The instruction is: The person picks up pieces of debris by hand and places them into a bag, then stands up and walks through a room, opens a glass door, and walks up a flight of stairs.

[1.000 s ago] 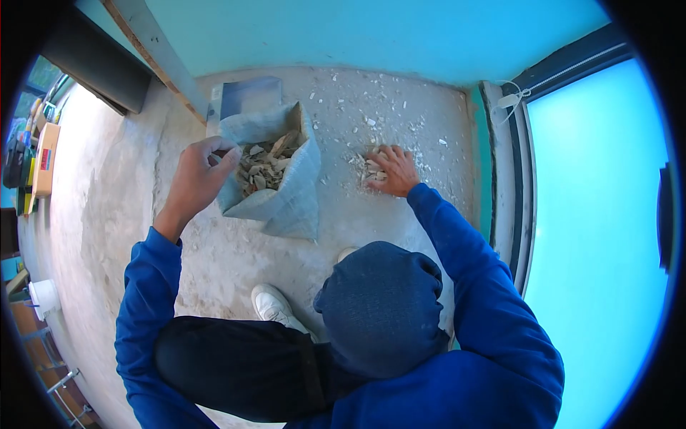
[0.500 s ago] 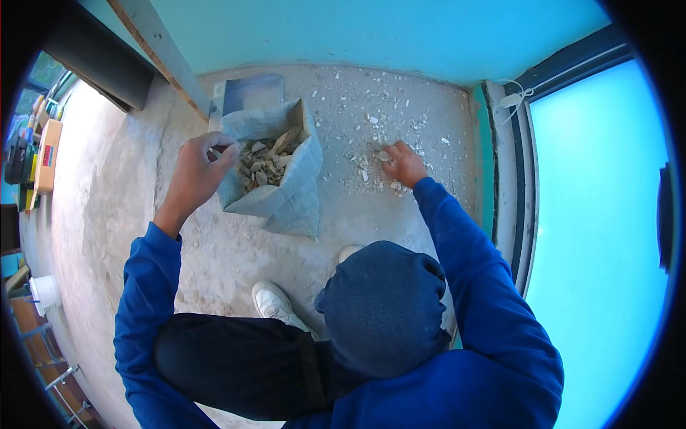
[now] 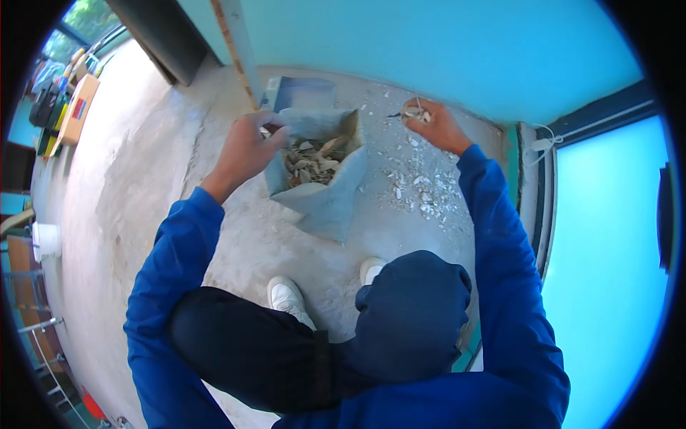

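A pale woven sack [image 3: 336, 204] stands on the concrete floor, its mouth facing me and broken grey-brown rubble [image 3: 314, 163] inside. My left hand [image 3: 246, 149] is closed at the left rim of the sack, with thumb and fingers pinching its edge. To the right of the sack, my right hand [image 3: 439, 129] is closed around several whitish debris chips [image 3: 416, 113], raised near the blue wall. Below it, white chips and crumbs [image 3: 421, 187] lie scattered over the floor.
A clear-topped grey dustpan-like tray [image 3: 304, 93] lies behind the sack, beside an upright board [image 3: 239, 53]. A blue wall [image 3: 443, 50] rises at the back. A bright panel [image 3: 607, 272] stands at right with a white cable [image 3: 547, 143]. Boxes [image 3: 78, 111] sit far left.
My right hand has risen from the scattered chips toward the wall, with chips now in its fingers. My left hand stays at the sack's rim. The whole view has shifted.
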Demonstrator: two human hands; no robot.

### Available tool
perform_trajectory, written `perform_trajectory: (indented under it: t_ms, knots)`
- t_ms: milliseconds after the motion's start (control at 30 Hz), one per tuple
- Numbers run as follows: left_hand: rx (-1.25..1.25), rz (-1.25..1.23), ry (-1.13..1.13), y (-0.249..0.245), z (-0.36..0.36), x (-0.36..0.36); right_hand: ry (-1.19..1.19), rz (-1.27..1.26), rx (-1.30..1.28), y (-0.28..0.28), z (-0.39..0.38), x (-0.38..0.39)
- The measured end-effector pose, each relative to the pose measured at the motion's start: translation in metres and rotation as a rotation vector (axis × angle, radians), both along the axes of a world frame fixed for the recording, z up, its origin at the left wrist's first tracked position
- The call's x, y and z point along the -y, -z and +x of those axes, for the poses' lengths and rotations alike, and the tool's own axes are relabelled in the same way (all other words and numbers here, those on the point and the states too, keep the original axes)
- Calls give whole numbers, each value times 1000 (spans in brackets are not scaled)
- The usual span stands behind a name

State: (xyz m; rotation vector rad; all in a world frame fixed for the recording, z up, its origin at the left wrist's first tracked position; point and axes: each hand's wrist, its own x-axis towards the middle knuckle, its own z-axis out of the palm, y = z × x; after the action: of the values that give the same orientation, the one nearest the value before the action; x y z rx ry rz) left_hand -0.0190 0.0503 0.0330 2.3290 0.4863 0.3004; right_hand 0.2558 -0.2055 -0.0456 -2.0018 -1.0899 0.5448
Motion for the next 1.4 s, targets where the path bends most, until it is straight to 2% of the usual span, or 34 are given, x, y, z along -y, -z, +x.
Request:
perform_trajectory:
  t_ms: [67,100,200,267,333,433,533,633,733,800,867,933,1000,1100,1200,1300,1400]
  knots:
    - [18,5,-6,2,0,-2,-121,-40,88,-42,-9,-25]
    - [-11,-18,-23,0,0,-2,-234,50,115,-50,-13,-39]
    - [-20,21,-20,2,1,-3,-519,-43,216,-82,-48,-87]
    - [-5,46,-9,7,0,-8,-677,-166,438,-79,-78,-121]
    - [10,52,-12,9,-2,-10,-723,-392,588,-79,-117,-142]
    - [36,53,-31,10,-5,-14,-769,-268,559,-67,-130,-151]
    - [65,95,-49,14,-9,-17,-672,130,434,-57,-105,-151]
    - [81,121,-54,12,-3,-12,-496,105,387,-66,-68,-133]
    - [61,66,-54,5,2,-3,-127,249,198,-64,-32,-84]
    - [40,21,-77,2,3,-1,168,279,134,-41,4,-43]
    - [63,4,-83,9,5,-3,372,183,254,8,43,0]
    - [59,8,-90,9,5,0,357,-63,468,64,63,41]
    - [63,24,-88,10,8,0,361,-194,357,126,73,69]
    - [45,44,-92,14,7,-2,204,-177,357,160,55,78]
    - [-1,35,-101,13,4,-3,224,-258,387,154,26,51]
    - [-7,33,-96,18,4,-7,168,-268,508,167,5,32]
    - [-13,33,-97,18,5,-8,52,-332,571,158,-24,37]
